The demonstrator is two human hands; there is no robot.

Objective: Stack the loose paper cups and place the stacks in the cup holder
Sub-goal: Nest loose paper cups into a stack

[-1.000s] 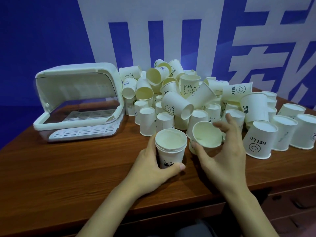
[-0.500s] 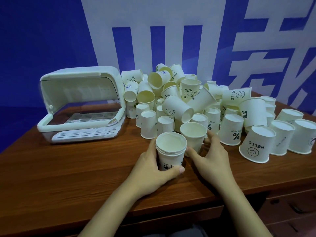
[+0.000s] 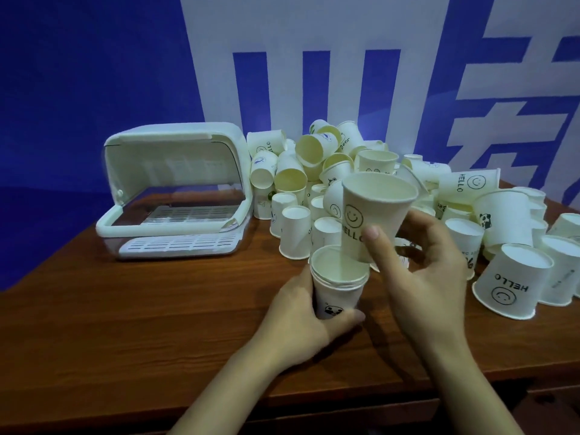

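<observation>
My left hand (image 3: 301,321) grips a short stack of white paper cups (image 3: 337,287) standing upright on the wooden table (image 3: 157,324). My right hand (image 3: 420,265) holds a single "HELLO" smiley cup (image 3: 373,215) upright, mouth up, with its base just at the stack's open rim. A big pile of loose paper cups (image 3: 339,171) lies behind, some upside down, some on their sides. The white cup holder (image 3: 175,189) sits at the left with its lid raised and its slotted tray bare.
More upside-down cups (image 3: 505,284) stand to the right of my right hand, near the table's right edge. A blue and white wall (image 3: 94,73) rises behind the table. The table's front edge (image 3: 345,400) runs under my forearms.
My right hand has turned a cup taken from the pile mouth up, lifted it and brought it left over the stack. My left hand has kept its grip on the stack.
</observation>
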